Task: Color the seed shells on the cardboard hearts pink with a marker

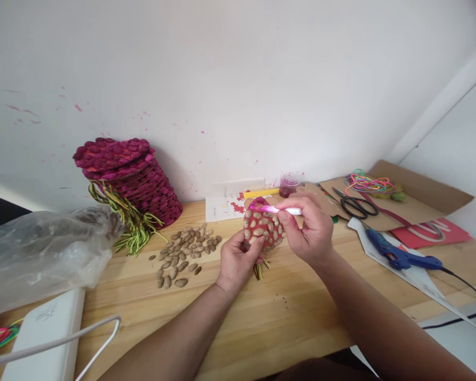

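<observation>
My left hand (240, 260) holds a red disc (264, 225) by its lower left edge, thumb on top. Tan peanut-like pieces cover most of the disc, and its upper edge is coloured magenta. Between the fingers of my right hand (307, 227) is a white brush (289, 210), whose pink end touches the top of the disc. Green and brown strings (258, 271) hang beneath the disc. Loose tan pieces (186, 246) lie on the wooden table (238, 328) to the left of my hands.
Stacked magenta discs (137, 180) with green strings lean at the back left, beside a plastic bag (43, 254). A cup of dark pink liquid (288, 186) stands near the wall. Black scissors (357, 205) and a blue glue gun (400, 255) lie right, a white box (47, 333) front left.
</observation>
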Demonstrator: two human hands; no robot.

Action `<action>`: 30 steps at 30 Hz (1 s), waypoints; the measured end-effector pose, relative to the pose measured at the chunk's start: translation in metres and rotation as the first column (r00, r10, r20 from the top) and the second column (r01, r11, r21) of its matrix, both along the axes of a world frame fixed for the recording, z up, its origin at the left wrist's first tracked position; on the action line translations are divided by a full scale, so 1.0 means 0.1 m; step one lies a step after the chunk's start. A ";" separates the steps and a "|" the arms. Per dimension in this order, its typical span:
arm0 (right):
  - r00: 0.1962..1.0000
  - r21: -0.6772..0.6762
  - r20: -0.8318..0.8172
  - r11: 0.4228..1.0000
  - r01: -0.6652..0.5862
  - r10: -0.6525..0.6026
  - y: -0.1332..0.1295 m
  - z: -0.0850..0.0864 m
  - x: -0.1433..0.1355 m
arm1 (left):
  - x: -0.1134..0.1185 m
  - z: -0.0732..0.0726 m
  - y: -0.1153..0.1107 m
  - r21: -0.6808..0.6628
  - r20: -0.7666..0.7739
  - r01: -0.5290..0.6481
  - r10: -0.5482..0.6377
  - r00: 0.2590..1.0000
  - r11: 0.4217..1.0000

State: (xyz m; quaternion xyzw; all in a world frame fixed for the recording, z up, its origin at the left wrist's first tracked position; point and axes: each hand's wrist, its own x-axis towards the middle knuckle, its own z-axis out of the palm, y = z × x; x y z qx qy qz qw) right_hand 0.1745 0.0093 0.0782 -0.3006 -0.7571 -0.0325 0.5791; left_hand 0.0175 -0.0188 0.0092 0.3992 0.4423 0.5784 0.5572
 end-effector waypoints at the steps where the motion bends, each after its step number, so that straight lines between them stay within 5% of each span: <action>1: 1.000 0.016 0.021 1.000 0.010 -0.011 0.00 0.00 -0.01 | 0.00 0.00 0.00 -0.001 0.002 0.001 -0.001 1.000 1.000; 30: 0.999 0.043 0.049 0.999 0.020 -0.022 0.02 0.01 0.01 | -0.03 0.03 -0.02 0.009 0.013 0.049 -0.049 0.999 0.999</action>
